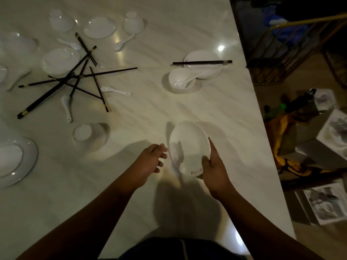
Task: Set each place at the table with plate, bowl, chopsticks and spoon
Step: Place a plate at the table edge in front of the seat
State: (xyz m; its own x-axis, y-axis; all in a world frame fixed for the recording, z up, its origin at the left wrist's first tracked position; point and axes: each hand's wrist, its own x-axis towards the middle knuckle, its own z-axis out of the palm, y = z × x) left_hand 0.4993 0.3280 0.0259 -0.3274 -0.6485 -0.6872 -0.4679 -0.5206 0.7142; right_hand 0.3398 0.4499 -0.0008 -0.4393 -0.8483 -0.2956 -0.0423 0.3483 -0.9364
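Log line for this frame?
right hand: grips plate | left hand: open beside plate | far setting: complete | chopstick pile: loose

My right hand (214, 167) grips the white plate (187, 145) by its right rim, thumb on top; plate looks tilted, maybe lifted off the table (142, 113), dim light; my left hand (150, 161) loose-fingered just beside its left edge; beyond, far plate (202, 55) with chopsticks (201, 62) across it, bowl (176, 76) holding a spoon (180, 83)
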